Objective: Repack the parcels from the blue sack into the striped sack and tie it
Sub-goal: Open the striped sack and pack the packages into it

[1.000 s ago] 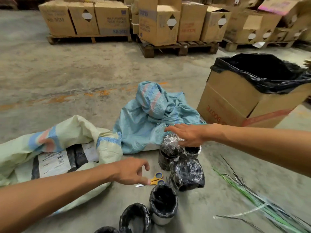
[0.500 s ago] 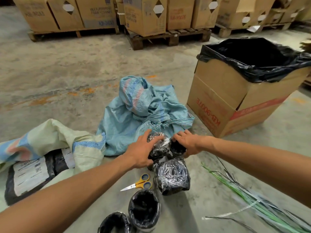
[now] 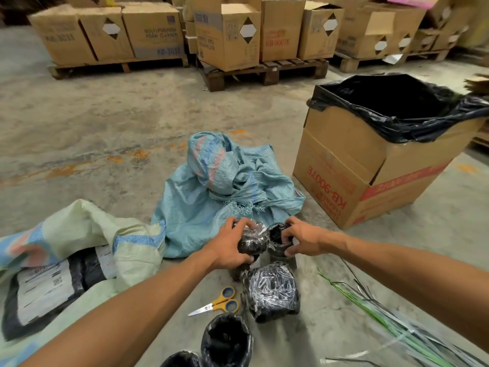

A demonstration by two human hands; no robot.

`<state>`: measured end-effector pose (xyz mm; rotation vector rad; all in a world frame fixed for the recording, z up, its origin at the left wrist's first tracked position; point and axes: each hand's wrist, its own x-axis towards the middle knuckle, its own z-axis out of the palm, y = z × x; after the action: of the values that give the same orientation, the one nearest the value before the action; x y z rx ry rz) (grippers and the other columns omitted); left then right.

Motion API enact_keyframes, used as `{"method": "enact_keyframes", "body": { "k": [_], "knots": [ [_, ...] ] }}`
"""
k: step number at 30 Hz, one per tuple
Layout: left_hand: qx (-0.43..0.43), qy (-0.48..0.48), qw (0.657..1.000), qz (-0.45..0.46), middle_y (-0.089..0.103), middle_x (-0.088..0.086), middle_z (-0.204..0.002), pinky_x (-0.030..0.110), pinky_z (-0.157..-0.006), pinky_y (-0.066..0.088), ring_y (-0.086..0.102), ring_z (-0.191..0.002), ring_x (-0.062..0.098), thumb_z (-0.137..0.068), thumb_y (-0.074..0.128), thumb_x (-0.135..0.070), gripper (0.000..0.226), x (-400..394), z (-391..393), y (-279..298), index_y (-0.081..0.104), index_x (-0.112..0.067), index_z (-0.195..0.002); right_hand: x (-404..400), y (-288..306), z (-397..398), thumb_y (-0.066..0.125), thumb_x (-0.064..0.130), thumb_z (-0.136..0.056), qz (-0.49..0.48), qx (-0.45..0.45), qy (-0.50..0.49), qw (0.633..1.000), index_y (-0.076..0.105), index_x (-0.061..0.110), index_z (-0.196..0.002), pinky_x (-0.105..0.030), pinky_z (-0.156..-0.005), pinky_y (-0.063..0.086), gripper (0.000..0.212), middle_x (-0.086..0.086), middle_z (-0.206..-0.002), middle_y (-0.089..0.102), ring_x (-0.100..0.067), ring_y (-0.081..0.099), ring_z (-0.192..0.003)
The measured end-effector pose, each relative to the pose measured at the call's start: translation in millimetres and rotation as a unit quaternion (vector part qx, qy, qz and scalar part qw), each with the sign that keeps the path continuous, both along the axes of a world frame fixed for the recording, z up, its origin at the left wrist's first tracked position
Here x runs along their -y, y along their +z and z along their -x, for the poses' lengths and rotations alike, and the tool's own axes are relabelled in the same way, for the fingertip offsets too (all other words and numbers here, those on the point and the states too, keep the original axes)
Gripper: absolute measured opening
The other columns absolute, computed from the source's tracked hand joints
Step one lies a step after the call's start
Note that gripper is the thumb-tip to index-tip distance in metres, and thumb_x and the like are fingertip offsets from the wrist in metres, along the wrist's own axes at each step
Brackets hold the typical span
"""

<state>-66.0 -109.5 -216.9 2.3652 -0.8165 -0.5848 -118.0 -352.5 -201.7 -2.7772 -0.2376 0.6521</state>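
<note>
Frame centre: left hand (image 3: 229, 245) clasps a black film-wrapped parcel (image 3: 251, 241); right hand (image 3: 304, 241) clasps its neighbour (image 3: 276, 238). Slick film may slip before reaching the pale striped woven sack (image 3: 87, 229), lower left.

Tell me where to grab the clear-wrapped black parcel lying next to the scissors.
Probably the wrapped parcel is best taken around its middle, from above, fingers down its left and right flanks. It lies on the floor as a squat bundle, top face bare. Watch the scissors close on its left and another black parcel just in front. The crinkled film looks slippery, so a wide wrap likely beats a pinch.
</note>
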Motion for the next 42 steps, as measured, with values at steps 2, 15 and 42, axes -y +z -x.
{"method": "enact_keyframes", "body": {
  "k": [2, 15, 42],
  "knots": [
    [-0.045, 0.051, 0.997, 0.045, 0.032, 0.001, -0.128, 0.04, -0.103, 0.04, 0.041, -0.119, 0.024, -0.077, 0.076, -0.032, 0.058, 1.4, 1.6, 5.6, 0.038, -0.043, -0.119, 3.1, 13.8, 1.1, 0.068, 0.038, -0.089, -0.035, -0.009, -0.021, 0.999, 0.052, 0.032, -0.083, -0.034, -0.085, 0.041, 0.017, -0.005, -0.118, 0.042, -0.023, 0.05, -0.104],
    [-0.305, 0.252, 0.861, 0.319, 0.065, 0.017, -0.075, 0.023, -0.041, 0.042, 0.062, -0.054, 0.026, -0.066, 0.064, -0.055, 0.06, -84.0, -19.2, 82.0, 0.062, -0.008, -0.103, -44.4, 102.6, -11.2, 0.072, 0.022, -0.088, -0.356, 0.063, -0.144, 0.921, 0.056, 0.019, -0.081, -0.027, -0.066, 0.037, 0.018, 0.006, -0.072, 0.055, -0.006, 0.051, -0.066],
    [-0.116, 0.623, 0.748, 0.197, 0.066, 0.005, -0.06, 0.018, -0.035, 0.033, 0.049, -0.035, 0.016, -0.084, 0.061, -0.062, 0.048, -484.2, 7.2, 5.9, 0.063, -0.018, -0.105, -503.5, 29.4, -113.4, 0.055, 0.063, -0.075, -0.38, -0.133, -0.074, 0.913, 0.047, 0.018, -0.128, -0.036, -0.072, 0.053, 0.07, -0.004, -0.122, 0.057, -0.019, 0.059, -0.099]
  ]
}}
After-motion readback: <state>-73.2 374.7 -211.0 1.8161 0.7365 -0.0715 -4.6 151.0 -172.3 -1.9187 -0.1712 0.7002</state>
